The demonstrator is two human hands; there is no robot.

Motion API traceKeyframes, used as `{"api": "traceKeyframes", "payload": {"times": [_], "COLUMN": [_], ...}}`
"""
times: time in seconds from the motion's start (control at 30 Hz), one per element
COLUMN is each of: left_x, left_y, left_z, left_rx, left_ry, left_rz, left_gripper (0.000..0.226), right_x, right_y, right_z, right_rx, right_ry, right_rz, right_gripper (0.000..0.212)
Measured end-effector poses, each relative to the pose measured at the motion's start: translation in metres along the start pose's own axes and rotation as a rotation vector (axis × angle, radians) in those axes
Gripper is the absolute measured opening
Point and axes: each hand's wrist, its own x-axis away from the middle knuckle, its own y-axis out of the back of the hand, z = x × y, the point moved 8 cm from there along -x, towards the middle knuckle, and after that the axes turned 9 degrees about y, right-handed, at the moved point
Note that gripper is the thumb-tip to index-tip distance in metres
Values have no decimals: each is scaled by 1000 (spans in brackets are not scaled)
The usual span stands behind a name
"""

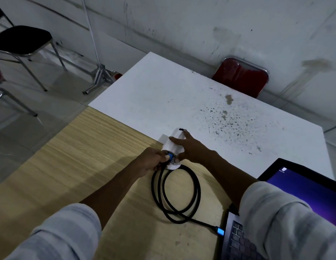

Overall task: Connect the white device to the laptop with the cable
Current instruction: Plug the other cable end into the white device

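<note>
The white device (172, 146) lies where the wooden table meets the white table. My right hand (189, 149) rests flat on top of it, fingers spread. My left hand (154, 162) pinches the blue-tipped plug (170, 157) of the black cable (182, 196) right against the device's near end. The cable lies in loose coils on the wood. Its other blue plug (220, 231) sits at the left edge of the laptop (298, 186), whose screen is lit purple. Whether either plug is seated I cannot tell.
A wooden table (69, 156) butts against a stained white table (182, 94). A red chair (242, 77) stands behind the white table by the wall. A black chair (20, 40) and a metal stand (99, 72) are on the floor at the left.
</note>
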Motion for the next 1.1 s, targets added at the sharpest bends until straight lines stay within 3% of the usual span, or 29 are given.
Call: {"api": "traceKeyframes", "payload": {"times": [0.13,0.27,0.33,0.53,0.83,1.0,1.1], "left_x": [1,1,2,-3,-2,3,3], "left_y": [-2,1,4,5,0,-3,-4], "left_z": [-3,-5,-4,-5,-11,-10,-9], "left_rx": [-35,-58,-43,-89,-143,-118,-176], "left_ry": [-23,-11,6,-57,-121,-119,-139], "left_rz": [10,26,3,-69,-12,91,67], "left_gripper": [22,37,46,44,41,65,77], "right_x": [1,-4,-6,1,4,9,15], "right_y": [10,14,13,14,15,18,14], "right_z": [0,-8,-10,-8,-1,11,21], "right_rx": [-28,-13,-61,-50,27,174,307], "right_ry": [39,-55,-91,-70,-18,34,44], "right_rz": [-14,24,41,-22,-41,-142,-226], "right_gripper": [92,136,144,137,136,136,140]}}
